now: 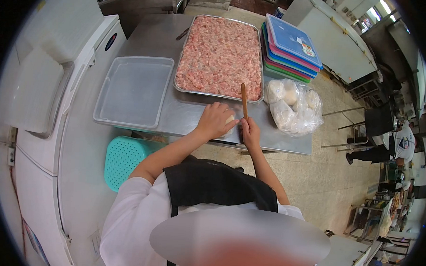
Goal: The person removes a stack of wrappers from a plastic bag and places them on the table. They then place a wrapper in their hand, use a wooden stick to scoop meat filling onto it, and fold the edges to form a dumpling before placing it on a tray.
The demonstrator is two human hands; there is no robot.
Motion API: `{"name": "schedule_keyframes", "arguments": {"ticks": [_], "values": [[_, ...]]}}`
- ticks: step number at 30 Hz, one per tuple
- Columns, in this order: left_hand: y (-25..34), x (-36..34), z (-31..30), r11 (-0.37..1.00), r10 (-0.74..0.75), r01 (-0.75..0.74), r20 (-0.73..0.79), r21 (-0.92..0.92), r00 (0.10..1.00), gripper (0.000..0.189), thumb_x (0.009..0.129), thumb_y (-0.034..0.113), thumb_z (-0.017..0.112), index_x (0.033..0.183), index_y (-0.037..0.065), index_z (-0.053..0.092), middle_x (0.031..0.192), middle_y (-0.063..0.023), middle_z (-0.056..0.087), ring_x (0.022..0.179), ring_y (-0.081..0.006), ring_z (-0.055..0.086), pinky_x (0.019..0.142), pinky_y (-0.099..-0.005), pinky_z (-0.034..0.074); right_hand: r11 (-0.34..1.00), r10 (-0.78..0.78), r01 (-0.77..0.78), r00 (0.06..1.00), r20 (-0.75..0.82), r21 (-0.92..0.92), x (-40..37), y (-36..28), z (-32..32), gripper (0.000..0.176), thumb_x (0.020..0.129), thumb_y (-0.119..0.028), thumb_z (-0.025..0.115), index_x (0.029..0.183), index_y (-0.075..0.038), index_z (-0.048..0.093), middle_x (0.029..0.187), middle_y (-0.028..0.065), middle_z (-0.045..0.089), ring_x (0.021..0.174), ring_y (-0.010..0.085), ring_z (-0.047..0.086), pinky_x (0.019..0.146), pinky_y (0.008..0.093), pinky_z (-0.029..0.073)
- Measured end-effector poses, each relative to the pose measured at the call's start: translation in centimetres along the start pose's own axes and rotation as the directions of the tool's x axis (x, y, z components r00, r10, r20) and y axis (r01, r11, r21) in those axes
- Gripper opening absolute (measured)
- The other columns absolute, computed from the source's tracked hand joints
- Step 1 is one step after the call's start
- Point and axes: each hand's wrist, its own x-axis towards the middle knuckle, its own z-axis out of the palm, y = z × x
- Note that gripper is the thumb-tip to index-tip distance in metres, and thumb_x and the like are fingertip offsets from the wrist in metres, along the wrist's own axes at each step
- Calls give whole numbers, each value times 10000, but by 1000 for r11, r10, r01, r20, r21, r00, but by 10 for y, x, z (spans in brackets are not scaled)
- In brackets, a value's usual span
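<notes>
My right hand [249,133] is closed around the lower end of a flat wooden stick [244,97], whose upper end overlaps the near edge of the meat tray. Beside it, my left hand [214,120] curls over a small pale piece [230,119] near the table's front edge. What that piece is cannot be made out, as the fingers partly cover it. Beyond both hands lies a large metal tray [218,95] full of pink minced meat [221,55]. To the right of my hands sits a clear plastic bag [289,122] with several whitish rounded lumps inside.
Left on the steel table [156,28] is a translucent plastic lid or tray [135,91]. Stacked coloured lids [293,41] stand at the back right. A turquoise perforated stool [125,161] is below, with a white freezer [86,141] at left. Another person [402,143] is far right.
</notes>
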Motion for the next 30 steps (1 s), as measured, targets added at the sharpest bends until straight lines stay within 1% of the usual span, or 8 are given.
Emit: {"name": "schedule_keyframes", "arguments": {"ticks": [14,17,21,22,25,26,29,30], "values": [[-2,-1,2,1000,6,-6,-15,-17,1000,315,817,391,661,963,112,674,966,-37,589,910,-241,524,747,-389,407,1000,-12,12,1000,-2,-14,0,1,0,230,959,-213,522,854,-11,554,640,115,542,576,228,533,566,349,434],[-4,-2,3,1000,0,0,15,8,1000,338,835,400,639,1016,117,667,1014,-46,596,930,-246,527,768,-397,405,1000,24,-24,1000,1,6,-2,-8,0,243,960,-221,519,840,-10,539,655,132,548,586,268,531,575,366,433],[-2,-1,4,998,22,-20,-27,61,999,402,865,420,599,1137,127,637,1143,-74,596,1021,-260,525,835,-418,397,995,-74,72,997,-21,-72,-1,-7,-1,262,960,-240,518,837,-9,528,675,170,540,609,329,518,591,393,427],[-4,-2,5,999,5,-7,42,41,999,461,864,447,591,1192,124,610,1224,-95,574,1092,-281,507,887,-446,382,995,-71,70,997,-17,-69,-1,-10,-2,265,960,-243,519,837,-8,526,680,178,536,617,340,516,594,398,425],[-4,-4,-6,996,77,-77,5,47,997,487,848,456,612,1189,108,609,1248,-106,562,1108,-299,495,919,-480,368,996,-42,41,999,-12,-79,-3,-14,-4,271,959,-253,519,842,-8,527,691,192,528,634,355,523,600,405,423],[-4,-6,-15,995,102,-102,-8,-12,995,498,806,414,674,1189,102,607,1194,-116,568,1094,-318,501,929,-491,370,996,-33,32,999,-8,-85,-2,-14,-5,273,958,-256,519,844,-8,529,694,195,527,639,356,528,601,407,423],[13,-9,-57,989,-85,111,248,-93,965,468,772,313,726,1173,98,611,1070,-116,566,1059,-323,510,899,-439,409,998,-1,4,999,36,-68,-1,-10,-6,269,959,-255,517,847,-11,533,695,194,527,650,358,534,604,405,424],[11,-14,-55,986,-87,118,237,-121,968,453,765,284,732,1159,92,614,1037,-115,557,1030,-322,517,874,-423,423,997,-32,34,999,33,-71,0,-9,-5,269,959,-254,516,848,-10,534,699,196,527,652,363,533,605,407,424]]}}
